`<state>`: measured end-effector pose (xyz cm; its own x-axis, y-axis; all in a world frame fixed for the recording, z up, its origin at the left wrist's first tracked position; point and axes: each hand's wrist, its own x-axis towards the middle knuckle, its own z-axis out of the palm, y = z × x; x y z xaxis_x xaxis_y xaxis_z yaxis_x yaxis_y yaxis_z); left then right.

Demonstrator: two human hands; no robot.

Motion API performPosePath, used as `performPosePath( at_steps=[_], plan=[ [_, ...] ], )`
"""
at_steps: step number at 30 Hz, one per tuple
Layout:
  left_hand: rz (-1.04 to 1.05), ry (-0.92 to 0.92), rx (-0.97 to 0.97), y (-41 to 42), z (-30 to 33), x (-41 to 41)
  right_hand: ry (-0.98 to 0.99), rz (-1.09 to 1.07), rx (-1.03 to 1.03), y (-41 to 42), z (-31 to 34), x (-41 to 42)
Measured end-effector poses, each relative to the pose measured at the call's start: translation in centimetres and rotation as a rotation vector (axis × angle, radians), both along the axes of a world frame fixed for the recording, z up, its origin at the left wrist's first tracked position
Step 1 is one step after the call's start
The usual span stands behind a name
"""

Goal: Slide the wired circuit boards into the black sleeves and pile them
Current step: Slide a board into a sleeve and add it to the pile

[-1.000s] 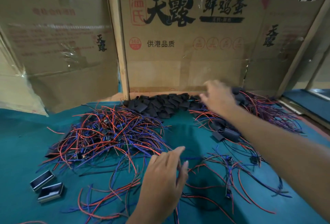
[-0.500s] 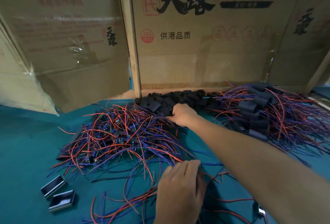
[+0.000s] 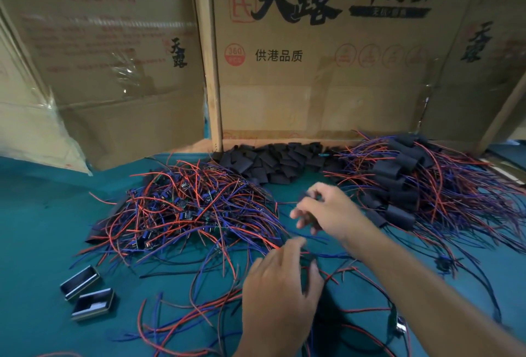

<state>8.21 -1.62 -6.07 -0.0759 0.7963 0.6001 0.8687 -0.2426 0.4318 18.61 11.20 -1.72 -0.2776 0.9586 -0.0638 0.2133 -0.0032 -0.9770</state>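
Observation:
A tangle of bare circuit boards with red and blue wires (image 3: 185, 208) lies left of centre on the teal mat (image 3: 42, 242). Behind it, a heap of empty black sleeves (image 3: 270, 160) sits against the cardboard. At the right is a pile of sleeved boards (image 3: 398, 186) with wires fanning out. My right hand (image 3: 330, 211) hovers between the piles and pinches a small black sleeve (image 3: 308, 195) at its fingertips, blurred. Nearer to me, my left hand (image 3: 281, 294) reaches over loose wires with its fingers spread, index tip touching the strands.
Cardboard boxes (image 3: 313, 86) wall off the back of the mat. Two small rectangular metal-rimmed cases (image 3: 79, 282) (image 3: 92, 304) lie at the lower left. Loose red and blue wires (image 3: 185, 314) trail across the front of the mat.
My right hand has pulled back from the heap of empty sleeves toward me, now with a sleeve in its fingertips. My left hand has lifted and slid forward over the wires.

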Motion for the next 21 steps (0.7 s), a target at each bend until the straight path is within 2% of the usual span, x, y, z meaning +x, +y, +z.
performPosePath(
  at_steps=[2, 4, 7, 11, 17, 19, 21],
  plan=[
    [0.013, -0.056, -0.071, -0.4, 0.7, 0.0, 0.074, 0.013, -0.037, -3.6, -0.6, 1.3],
    [-0.006, -0.095, -0.118, -0.8, 1.3, 0.0, 0.067, -0.004, -0.076, -6.4, -1.2, 2.1],
    [-0.060, 0.029, -0.092, -1.5, 1.9, 0.3, 0.062, -0.030, -0.069, -8.4, -1.8, 2.3],
    [-0.114, 0.091, -0.039, -1.9, 3.2, -0.7, 0.257, 0.016, -0.098, -8.8, -1.6, 2.8],
    [0.114, 0.283, -0.379, 3.3, 7.4, -10.9, 0.450, 0.078, -0.182, -8.2, -2.1, 4.6],
    [0.170, 0.447, -0.496, 4.9, 8.3, -14.0, 0.485, 0.074, -0.168, -7.9, -2.3, 5.0],
    [0.118, 0.616, -0.593, 5.9, 8.2, -16.0, 0.463, 0.078, -0.147, -7.7, -2.5, 5.2]
  ],
)
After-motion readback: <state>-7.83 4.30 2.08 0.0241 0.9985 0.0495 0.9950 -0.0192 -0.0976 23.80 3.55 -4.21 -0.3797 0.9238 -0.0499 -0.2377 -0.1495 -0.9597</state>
